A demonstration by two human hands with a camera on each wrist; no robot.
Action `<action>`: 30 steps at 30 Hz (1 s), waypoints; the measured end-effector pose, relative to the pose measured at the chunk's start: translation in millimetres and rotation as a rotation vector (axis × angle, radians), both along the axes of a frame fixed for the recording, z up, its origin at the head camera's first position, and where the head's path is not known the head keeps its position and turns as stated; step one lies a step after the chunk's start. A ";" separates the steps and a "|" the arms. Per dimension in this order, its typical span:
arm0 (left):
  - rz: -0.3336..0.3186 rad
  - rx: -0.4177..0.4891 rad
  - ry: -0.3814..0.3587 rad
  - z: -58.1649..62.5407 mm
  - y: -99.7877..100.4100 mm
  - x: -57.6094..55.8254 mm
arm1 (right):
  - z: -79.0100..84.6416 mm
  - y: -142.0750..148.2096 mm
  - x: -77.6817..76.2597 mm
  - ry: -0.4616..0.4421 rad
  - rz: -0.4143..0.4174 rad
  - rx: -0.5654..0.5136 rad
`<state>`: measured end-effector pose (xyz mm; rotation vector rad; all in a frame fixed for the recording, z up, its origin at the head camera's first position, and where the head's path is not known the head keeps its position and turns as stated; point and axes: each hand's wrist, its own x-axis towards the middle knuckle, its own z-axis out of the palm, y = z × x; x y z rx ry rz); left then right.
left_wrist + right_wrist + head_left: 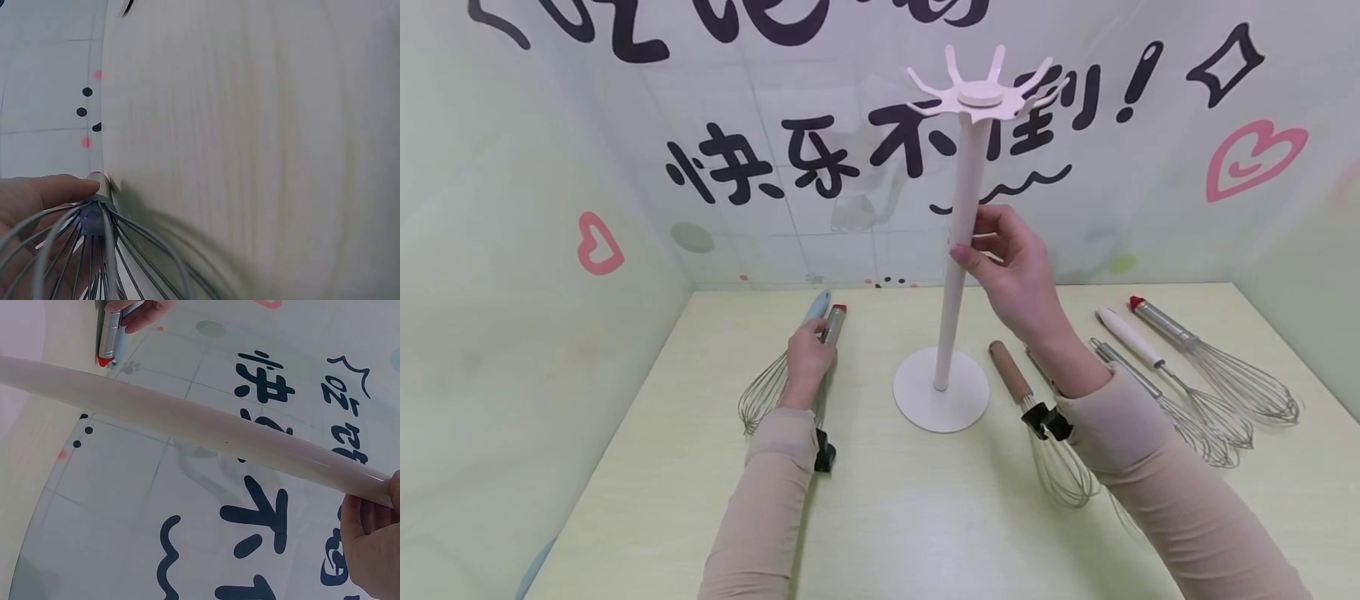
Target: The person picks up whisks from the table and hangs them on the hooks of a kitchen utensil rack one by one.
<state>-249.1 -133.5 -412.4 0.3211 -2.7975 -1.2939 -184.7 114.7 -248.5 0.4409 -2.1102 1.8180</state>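
Observation:
A white rack stand [952, 317] with a round base and a crown of prongs on top stands in the middle of the table. My right hand [1017, 271] grips its pole at about mid-height, thumb in front; the right wrist view shows the pole [187, 428] running into that hand [375, 540]. At the left, my left hand [808, 360] holds a metal whisk [834, 325] with a red-tipped handle. In the left wrist view the thumb lies on the handle above the whisk's wires [100, 250]. A blue-handled whisk [817, 307] lies beside that hand.
Right of the stand lie a wooden-handled whisk [1011, 371], a white-handled whisk [1131, 335], a red-tipped metal whisk [1168, 325] and a slim metal whisk [1123, 365]. A printed wall sheet [820, 250] encloses the table's back and sides.

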 end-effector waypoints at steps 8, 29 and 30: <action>-0.030 -0.012 0.001 3.4 -1.2 2.3 | 1.5 0.0 0.3 0.008 -0.001 -0.006; -0.090 0.093 0.101 29.2 11.6 3.6 | -1.1 0.9 -1.0 -0.001 0.011 -0.010; -0.093 0.103 0.101 30.7 12.7 3.6 | -1.1 0.9 -0.8 -0.002 0.011 -0.011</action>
